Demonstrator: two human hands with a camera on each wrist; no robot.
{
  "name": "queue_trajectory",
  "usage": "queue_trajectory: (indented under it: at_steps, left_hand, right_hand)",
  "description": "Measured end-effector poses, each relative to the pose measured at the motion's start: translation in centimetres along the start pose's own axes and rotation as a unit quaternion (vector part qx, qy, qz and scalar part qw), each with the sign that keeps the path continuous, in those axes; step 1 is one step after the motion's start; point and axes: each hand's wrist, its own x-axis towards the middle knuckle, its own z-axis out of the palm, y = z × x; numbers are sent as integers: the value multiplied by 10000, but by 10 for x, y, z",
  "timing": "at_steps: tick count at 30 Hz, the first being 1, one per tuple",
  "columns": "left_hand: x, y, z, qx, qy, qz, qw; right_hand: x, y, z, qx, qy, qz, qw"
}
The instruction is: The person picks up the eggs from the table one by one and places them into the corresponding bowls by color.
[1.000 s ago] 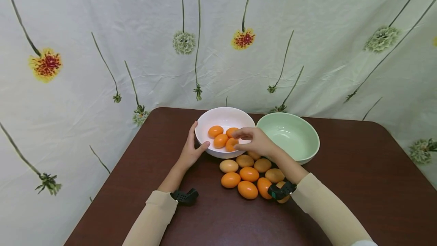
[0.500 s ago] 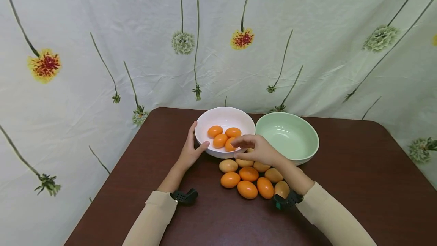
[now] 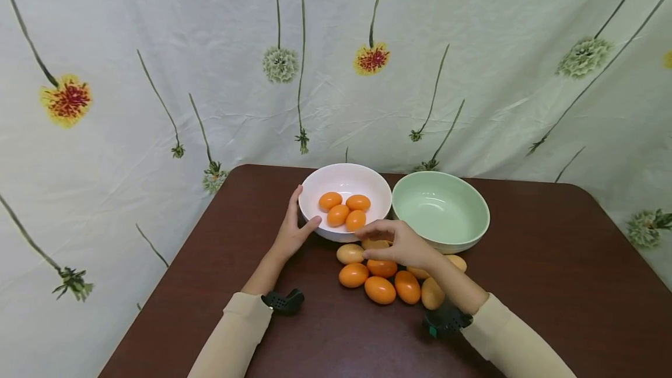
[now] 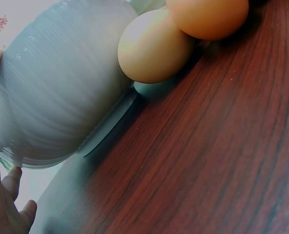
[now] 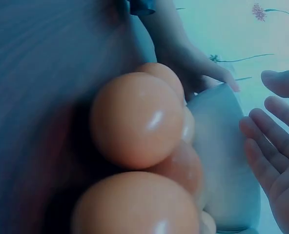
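Four orange eggs [image 3: 338, 215] are gathered in the ribbed white bowl [image 3: 341, 178], so that share of the work can be judged done. The other eggs are spread on the dark wood-grain table [image 3: 315, 331], just in front of the two bowls: four more orange eggs [image 3: 380, 290] and at least five tan eggs [image 3: 350, 254] can be counted (some are partly covered by the right arm, so one more may be hidden). If the eggs are to be parted by colour, about half of the orange ones would seem to be left, and all of the tan ones. No egg is seen in the pale green bowl [image 3: 441, 209], which is set just beside the white one; its filling is judged not yet begun.

The white bowl is steadied by the left hand [image 3: 293, 234], whose thumb and fingers are spread, fairly straight, along the outer wall at the rim. The right hand [image 3: 405, 247] is held above the pile with thumb and fingers parted and loosely bent. Nothing is gripped by it, as is shown in the right wrist view; whether an egg is brushed by the thumb cannot be told.
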Motion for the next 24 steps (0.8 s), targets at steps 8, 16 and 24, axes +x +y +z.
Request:
queue_trajectory:
  at_steps: [8,16,24]
  left_hand:
    - [1,-7,1,10,71,167,9998]
    - [-4,17,-2,-59,-89,72,9999]
    - [-10,37,-3,28,-111,-28,9999]
  right_hand:
    - [-13,8,7,43,-90,-73,9999]
    - [-25,13,11,-1,-309,-199,9993]
    - [-36,16,11,-652,-380,-298,9967]
